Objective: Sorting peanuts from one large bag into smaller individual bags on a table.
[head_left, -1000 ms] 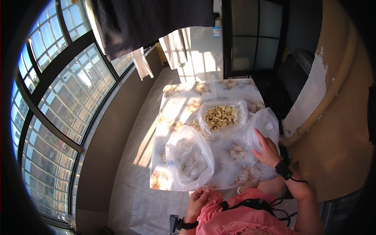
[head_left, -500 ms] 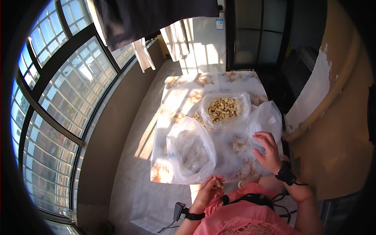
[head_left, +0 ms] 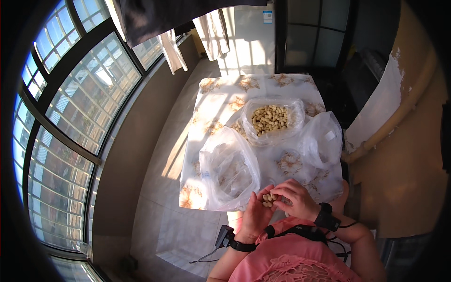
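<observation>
At the table's [head_left: 270, 170] 6 o'clock edge, the left hand [head_left: 256, 216] cradles several peanuts [head_left: 268, 204] in half-curled fingers; the right hand [head_left: 299, 201] bends its fingers onto them, grip unclear. An open bag [head_left: 211, 165] sits at 8 o'clock, a crumpled bag [head_left: 324, 137] at 3, a peanut-filled bag [head_left: 295, 123] at 1.

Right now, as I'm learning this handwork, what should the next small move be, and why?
I'd probably have the bare right hand pinch one of the small, tan, knobbly peanuts. They rest in the cupped, bare left hand, and the right fingertips sit close by them, so picking one out seems the smallest move.
</observation>
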{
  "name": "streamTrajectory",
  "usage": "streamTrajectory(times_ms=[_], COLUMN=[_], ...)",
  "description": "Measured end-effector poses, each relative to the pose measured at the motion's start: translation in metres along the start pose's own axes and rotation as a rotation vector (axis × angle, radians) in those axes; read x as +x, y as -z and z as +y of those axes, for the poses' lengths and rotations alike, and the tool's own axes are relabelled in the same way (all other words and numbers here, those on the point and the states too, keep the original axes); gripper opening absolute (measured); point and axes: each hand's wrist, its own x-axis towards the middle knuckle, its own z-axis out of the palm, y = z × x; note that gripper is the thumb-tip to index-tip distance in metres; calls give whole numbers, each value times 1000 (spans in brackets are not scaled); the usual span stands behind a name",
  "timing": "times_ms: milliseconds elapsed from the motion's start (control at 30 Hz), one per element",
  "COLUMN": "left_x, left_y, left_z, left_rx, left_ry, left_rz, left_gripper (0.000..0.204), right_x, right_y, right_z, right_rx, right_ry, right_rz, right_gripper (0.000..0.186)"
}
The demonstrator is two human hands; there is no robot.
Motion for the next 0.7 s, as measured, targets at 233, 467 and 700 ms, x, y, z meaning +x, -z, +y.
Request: streamTrajectory(times_ms=[233,467,700], left_x=[-4,-3,-4], left_y=[-3,-3,-7], left_z=[-2,-3,-2], left_rx=[-33,-51,-91], left_ry=[18,41,55], left_rz=[63,73,93], left_gripper=[72,74,78], right_x=[-1,-4,-9], right_y=[-1,-1,-1], right_z=[2,4,14], right_rx=[12,28,327], right_ry=[-22,-51,-223], right_rz=[21,40,71], right_gripper=[32,28,17])
